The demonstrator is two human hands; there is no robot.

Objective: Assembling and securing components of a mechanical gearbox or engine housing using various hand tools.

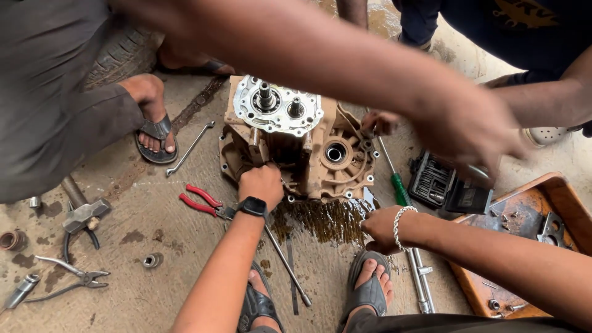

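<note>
Crouching over a grimy tan gearbox casing (296,145) on the concrete floor (154,228), we've got our left hand (261,183) pressed right up against its near face, fingers curled tight on something at the casing edge, though we can't tell exactly what they're clamped on. The casing sits dead ahead of that hand, shafts pointing up at us, its long side running left to right. Our right hand (383,229) is off to the near right of the casing, close but not touching, fingers closed loosely with nothing visible in them. So the left hand is clearly the nearer one. A pool of dark oil (324,219) spreads between both hands. Red-handled pliers (203,202) lie just left of our left wrist, a long bar (287,262) runs back towards our feet, and a green-handled screwdriver (394,176) lies right of the casing. Another person's arm (345,61) crosses overhead.
</note>
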